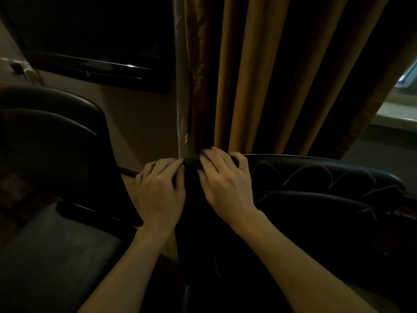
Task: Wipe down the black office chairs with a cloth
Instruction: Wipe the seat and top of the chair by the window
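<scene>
Brown curtains (259,75) are seen hanging in long vertical folds across the far middle and right of the dim room. A dark flat screen (90,41) is mounted on the wall at far left. A black office chair (316,188) is placed on the right, its stitched backrest top running left to right, with the left end lying under the hands. A second black office chair (52,141) is set at left, with a grey seat cushion (56,256) seen below it. The dark green cloth (191,162) is bunched at the left end of the right chair's top edge, between the two hands. It is touched by the curled fingertips of the left hand (160,188), and it is pressed down by the right hand (225,179), whose fingers are spread and bent over it and the chair edge.
</scene>
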Demonstrator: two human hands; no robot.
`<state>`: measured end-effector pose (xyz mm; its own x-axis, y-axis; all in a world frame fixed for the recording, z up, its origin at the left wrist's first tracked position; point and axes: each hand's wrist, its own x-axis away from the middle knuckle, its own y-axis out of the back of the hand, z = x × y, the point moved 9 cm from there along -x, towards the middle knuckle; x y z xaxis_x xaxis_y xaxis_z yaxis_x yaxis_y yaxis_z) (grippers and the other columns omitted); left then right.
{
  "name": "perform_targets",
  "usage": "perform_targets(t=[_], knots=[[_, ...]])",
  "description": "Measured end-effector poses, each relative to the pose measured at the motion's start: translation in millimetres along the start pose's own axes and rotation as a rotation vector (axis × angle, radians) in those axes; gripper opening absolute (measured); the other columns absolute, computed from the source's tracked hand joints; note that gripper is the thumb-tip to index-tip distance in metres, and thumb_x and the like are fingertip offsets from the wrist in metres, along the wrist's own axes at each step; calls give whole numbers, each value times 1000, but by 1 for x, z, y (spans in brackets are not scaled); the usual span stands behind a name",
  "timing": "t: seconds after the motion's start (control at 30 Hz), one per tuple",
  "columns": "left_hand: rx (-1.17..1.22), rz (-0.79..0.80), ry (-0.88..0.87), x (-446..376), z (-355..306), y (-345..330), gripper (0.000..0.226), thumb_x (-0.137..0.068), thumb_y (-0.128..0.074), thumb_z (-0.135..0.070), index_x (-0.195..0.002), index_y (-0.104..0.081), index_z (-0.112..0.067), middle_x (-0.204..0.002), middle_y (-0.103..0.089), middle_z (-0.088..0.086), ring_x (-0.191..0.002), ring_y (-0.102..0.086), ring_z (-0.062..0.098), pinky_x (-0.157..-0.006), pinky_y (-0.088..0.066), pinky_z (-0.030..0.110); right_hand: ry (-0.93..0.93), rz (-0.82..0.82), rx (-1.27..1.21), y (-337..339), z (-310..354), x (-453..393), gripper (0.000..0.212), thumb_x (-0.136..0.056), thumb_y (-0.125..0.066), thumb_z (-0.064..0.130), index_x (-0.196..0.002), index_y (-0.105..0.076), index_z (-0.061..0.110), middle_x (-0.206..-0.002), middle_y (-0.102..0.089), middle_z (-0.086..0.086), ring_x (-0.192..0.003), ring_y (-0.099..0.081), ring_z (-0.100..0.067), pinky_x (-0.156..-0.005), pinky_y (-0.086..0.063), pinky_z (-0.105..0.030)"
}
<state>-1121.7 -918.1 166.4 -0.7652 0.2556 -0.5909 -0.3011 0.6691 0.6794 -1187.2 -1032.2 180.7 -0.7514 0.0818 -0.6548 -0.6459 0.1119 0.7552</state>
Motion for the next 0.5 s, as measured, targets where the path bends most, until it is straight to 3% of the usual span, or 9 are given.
perform_targets(t=[0.23,0.4,0.5], knots=[[166,216,-9,-26,5,-38,24,-98,-48,-26,-108,-69,-19,-96,-65,-4,-90,-57,19,-76,-51,39,-191,38,6,-10,-8,-12,19,-95,-54,20,-107,-67,16,-111,-67,-2,-108,-60,-19,-97,-37,-38],[187,193,-51,-33,-16,-40,25,-97,-48,-24,-105,-71,-18,-98,-66,-4,-89,-57,18,-73,-49,35,-145,90,62,-6,-22,-16,20,-96,-52,23,-107,-68,17,-110,-69,0,-116,-57,-19,-108,-33,-46],[122,136,-42,-34,-32,-37,22,-95,-51,-24,-105,-70,-19,-108,-64,-2,-103,-52,21,-83,-44,37,-130,103,64,-1,-35,-15,21,-96,-52,25,-108,-67,18,-109,-69,1,-116,-57,-18,-110,-31,-47]])
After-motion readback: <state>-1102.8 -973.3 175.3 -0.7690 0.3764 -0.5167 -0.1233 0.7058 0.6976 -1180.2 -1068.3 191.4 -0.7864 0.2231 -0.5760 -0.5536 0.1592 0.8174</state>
